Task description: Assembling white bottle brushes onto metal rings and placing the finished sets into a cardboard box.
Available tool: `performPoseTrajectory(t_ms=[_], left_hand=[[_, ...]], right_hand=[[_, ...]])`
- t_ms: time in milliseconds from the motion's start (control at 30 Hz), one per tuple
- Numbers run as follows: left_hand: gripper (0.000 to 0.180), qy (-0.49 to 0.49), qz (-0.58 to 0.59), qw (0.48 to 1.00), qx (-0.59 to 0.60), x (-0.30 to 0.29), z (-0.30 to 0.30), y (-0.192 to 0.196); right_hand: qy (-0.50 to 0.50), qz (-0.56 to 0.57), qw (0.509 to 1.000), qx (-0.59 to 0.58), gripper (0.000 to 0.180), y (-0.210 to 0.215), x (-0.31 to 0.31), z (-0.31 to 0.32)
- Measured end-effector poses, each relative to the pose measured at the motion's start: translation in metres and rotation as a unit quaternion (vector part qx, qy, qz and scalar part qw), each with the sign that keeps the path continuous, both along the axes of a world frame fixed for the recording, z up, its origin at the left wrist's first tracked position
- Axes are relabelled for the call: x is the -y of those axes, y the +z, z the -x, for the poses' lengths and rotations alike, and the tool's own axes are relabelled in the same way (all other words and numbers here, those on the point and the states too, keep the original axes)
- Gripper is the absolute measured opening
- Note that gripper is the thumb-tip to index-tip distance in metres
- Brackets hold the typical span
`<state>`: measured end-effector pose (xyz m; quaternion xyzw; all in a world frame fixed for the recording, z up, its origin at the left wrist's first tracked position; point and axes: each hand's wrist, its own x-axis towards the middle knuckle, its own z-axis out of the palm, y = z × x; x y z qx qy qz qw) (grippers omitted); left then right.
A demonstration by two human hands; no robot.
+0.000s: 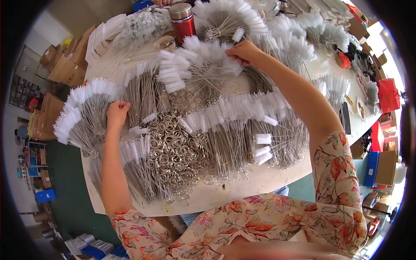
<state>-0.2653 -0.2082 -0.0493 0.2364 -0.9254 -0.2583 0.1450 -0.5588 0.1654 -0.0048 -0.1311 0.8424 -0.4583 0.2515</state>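
Observation:
My right hand (246, 53) reaches across the table, its fingers pinched among the white bristles of a pile of small wire brushes (203, 56); it seems to grip one brush. Over at the left, my left hand (118, 113) has its thumb and fingers closed together, beside a fanned bundle of wire brushes (93, 97). What it holds, if anything, is too small to make out. Between my arms lies a heap of metal split rings (173, 149). Just right of the rings is a long row of wire brushes (238, 112), with their thin stems towards me.
A red flask (183, 28) with a metal lid stands at the back, by a roll of tape (165, 42). Bound brush bundles (229, 19) fill the far side. Cardboard boxes (69, 65) are stacked beyond the left edge, and a red bag (388, 95) sits off the right.

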Motion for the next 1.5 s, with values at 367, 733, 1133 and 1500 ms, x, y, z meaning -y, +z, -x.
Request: performPoseTrajectory(t_ms=[367,733,1133,1500], left_hand=[[0.024,0.031,-0.099,0.994,0.036,0.002,-0.008,0.024],[0.025,0.132,-0.266,0.895,-0.332,-0.035,-0.06,0.099],[0.028,0.222,-0.363,0.86,-0.283,-0.157,-0.181,0.076],[0.027,0.24,-0.458,0.795,-0.318,-0.192,-0.231,0.043]], right_hand=[[0.032,0.073,0.83,-0.552,0.02,0.127,-0.002,-0.067],[-0.131,-0.143,0.898,-0.395,0.024,0.073,-0.177,0.071],[-0.152,-0.254,0.9,-0.319,0.032,0.0,-0.181,0.102],[-0.295,-0.107,0.817,-0.484,0.029,0.072,-0.176,0.079]])
